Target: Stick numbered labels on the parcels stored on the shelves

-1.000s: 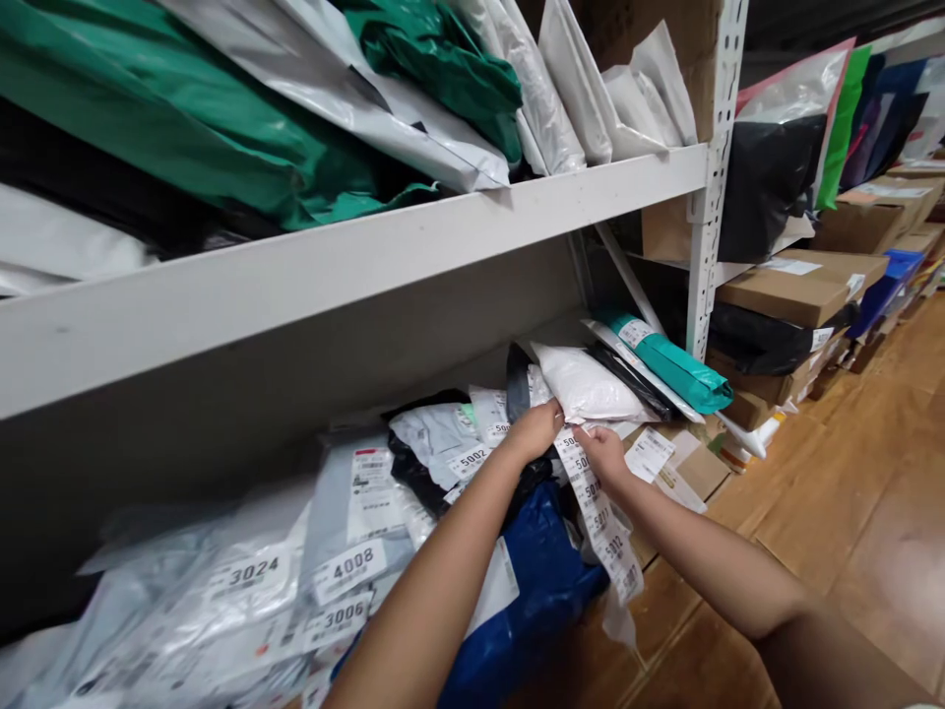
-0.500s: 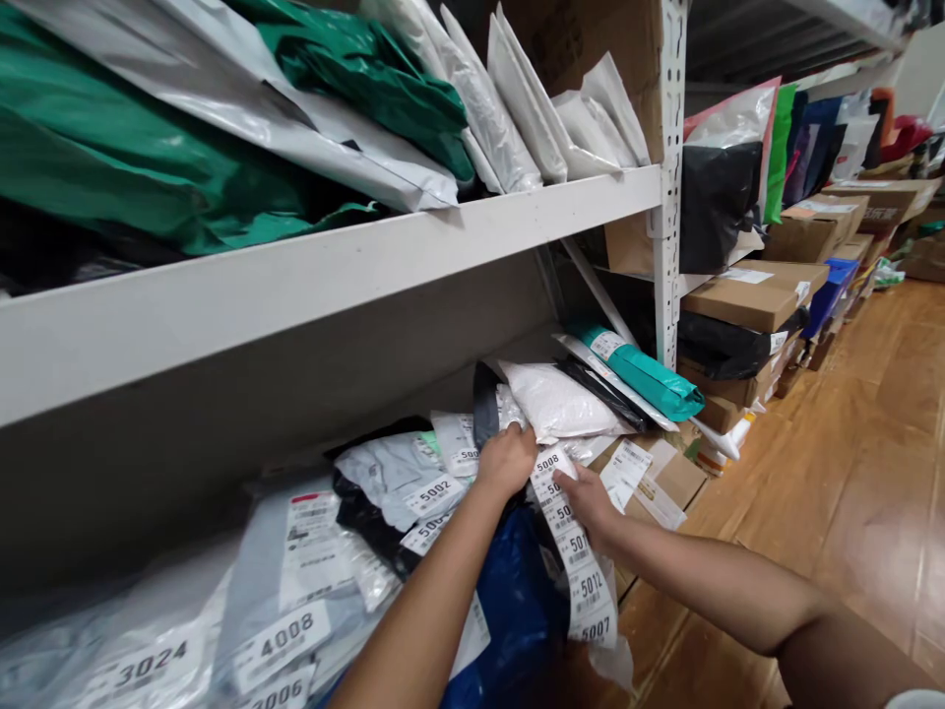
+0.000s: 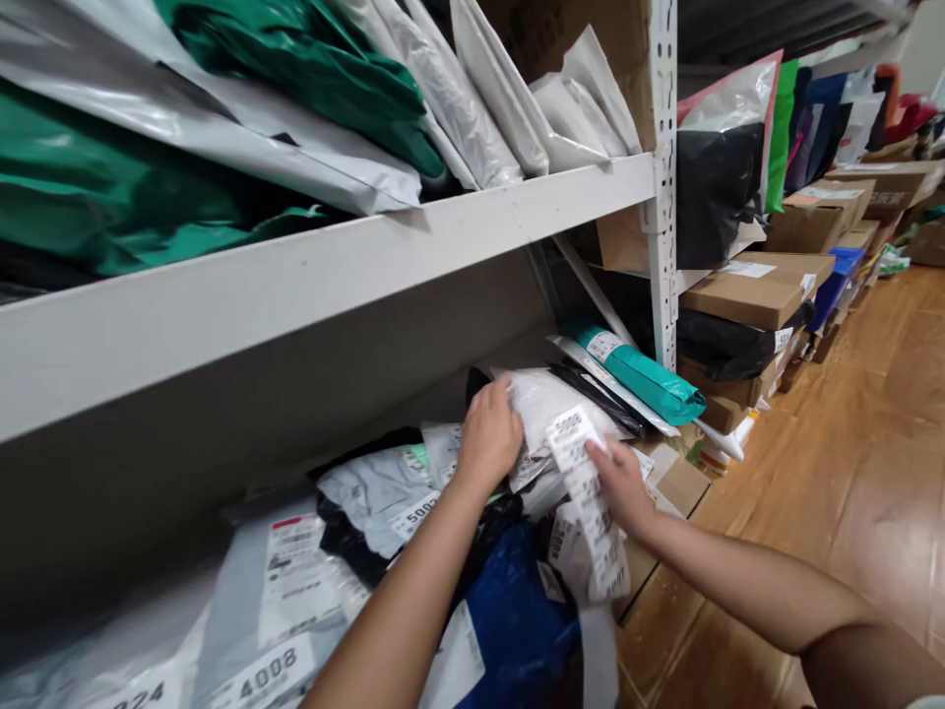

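Note:
My left hand (image 3: 493, 433) is closed at the left edge of a white mailing bag (image 3: 557, 399); its fingertips are partly hidden. In my right hand (image 3: 620, 483), pinched between thumb and fingers, hangs a strip of white number labels (image 3: 589, 512), its top one reading 5008. The strip overlaps the front of the white bag. Below my hands lies a dark blue bag (image 3: 517, 611). Left of them a grey bag (image 3: 380, 492) carries a 5002 label. A rolled teal package (image 3: 639, 372) lies behind, to the right.
A white shelf beam (image 3: 332, 271) runs above my hands, with green bags (image 3: 310, 79) and white mailers on it. A perforated upright post (image 3: 664, 187) stands at the right. Cardboard boxes (image 3: 760, 286) are stacked beyond it beside the wooden floor (image 3: 834, 473).
My left hand has moved up to the white bag's left edge. My right hand has shifted slightly right with the label strip, whose upper end now lies in front of the bag.

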The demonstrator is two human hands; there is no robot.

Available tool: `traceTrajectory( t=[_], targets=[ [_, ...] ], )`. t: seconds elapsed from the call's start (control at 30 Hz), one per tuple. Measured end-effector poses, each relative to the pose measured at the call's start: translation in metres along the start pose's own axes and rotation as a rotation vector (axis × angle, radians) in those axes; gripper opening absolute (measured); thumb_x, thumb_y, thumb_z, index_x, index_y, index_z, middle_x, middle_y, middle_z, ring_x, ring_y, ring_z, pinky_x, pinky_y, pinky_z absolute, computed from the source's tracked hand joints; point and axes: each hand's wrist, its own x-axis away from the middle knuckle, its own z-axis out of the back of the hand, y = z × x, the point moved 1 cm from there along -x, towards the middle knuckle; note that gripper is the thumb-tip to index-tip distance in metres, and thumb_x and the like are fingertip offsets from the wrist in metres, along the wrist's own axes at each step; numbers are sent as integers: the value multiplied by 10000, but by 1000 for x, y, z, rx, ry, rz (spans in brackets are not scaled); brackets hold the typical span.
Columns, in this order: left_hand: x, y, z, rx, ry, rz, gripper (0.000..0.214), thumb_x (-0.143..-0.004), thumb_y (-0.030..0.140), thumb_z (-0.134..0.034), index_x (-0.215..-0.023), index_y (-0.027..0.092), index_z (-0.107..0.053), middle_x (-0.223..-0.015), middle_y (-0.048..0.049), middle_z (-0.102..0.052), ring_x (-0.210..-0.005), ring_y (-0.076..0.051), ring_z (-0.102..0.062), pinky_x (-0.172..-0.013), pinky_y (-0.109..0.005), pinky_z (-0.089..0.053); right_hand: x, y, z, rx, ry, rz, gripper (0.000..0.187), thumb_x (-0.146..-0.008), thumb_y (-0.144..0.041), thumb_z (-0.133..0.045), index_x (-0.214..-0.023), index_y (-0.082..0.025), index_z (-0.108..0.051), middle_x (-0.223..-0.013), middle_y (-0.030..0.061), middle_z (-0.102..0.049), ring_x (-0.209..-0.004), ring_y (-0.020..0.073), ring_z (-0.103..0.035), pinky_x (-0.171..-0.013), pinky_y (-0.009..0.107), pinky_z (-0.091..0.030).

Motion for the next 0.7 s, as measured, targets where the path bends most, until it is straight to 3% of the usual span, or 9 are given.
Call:
traceTrajectory(
  t=[0.07,0.17,0.33,0.43,0.6,0.7],
  targets=[
    [-13,2,1,156,-106,-217,425,-912,224,-320,-1255,170,-566,-1293,-120,-589,-1220,-259,-521,-1074,-417,-381,-36,-5,16,9,13,7,483,-617,-672,-726,-637,-193,-671,-885,50,-629,-901,206,-564,-879,327,-438],
    [-20,0,-7,233,-264,-311,389,-900,290,-351,-1144,218,-645,-1180,-65,-629,-1139,-231,-560,-1029,-381,-426,-68,-1,32,67,-124,22,498,-585,-692,-749,-587,-198,-682,-1062,91,-639,-1074,247,-561,-1013,363,-385],
    [-11,-11,-20,214,-235,-294,415,-876,252,-350,-1176,225,-636,-1158,-59,-621,-1132,-235,-541,-1022,-403,-423,-73,1,44,231,-330,179,496,-692,-659,-726,-548,-189,-661,-1480,101,-444,-1378,271,-399,-1141,354,-258],
    [-6,-16,-22,214,-232,-296,402,-890,246,-352,-1179,242,-633,-1177,-51,-624,-1149,-231,-535,-1028,-398,-421,-74,-3,48,240,-384,193,508,-739,-646,-692,-530,-186,-641,-1537,94,-377,-1430,273,-344,-1151,353,-254],
    [-1,-22,-28,162,-200,-316,394,-904,254,-354,-1171,253,-644,-1142,-56,-629,-1119,-243,-546,-993,-400,-438,-79,-9,48,189,-368,199,441,-761,-582,-704,-545,-200,-660,-1532,51,-396,-1462,287,-293,-1173,389,-230],
    [3,-28,-34,137,-154,-347,393,-913,259,-351,-1173,278,-645,-1153,-51,-625,-1112,-247,-546,-983,-400,-435,-79,-13,48,168,-363,188,420,-763,-552,-713,-545,-196,-664,-1590,10,-296,-1458,295,-298,-1173,380,-226]
  ],
)
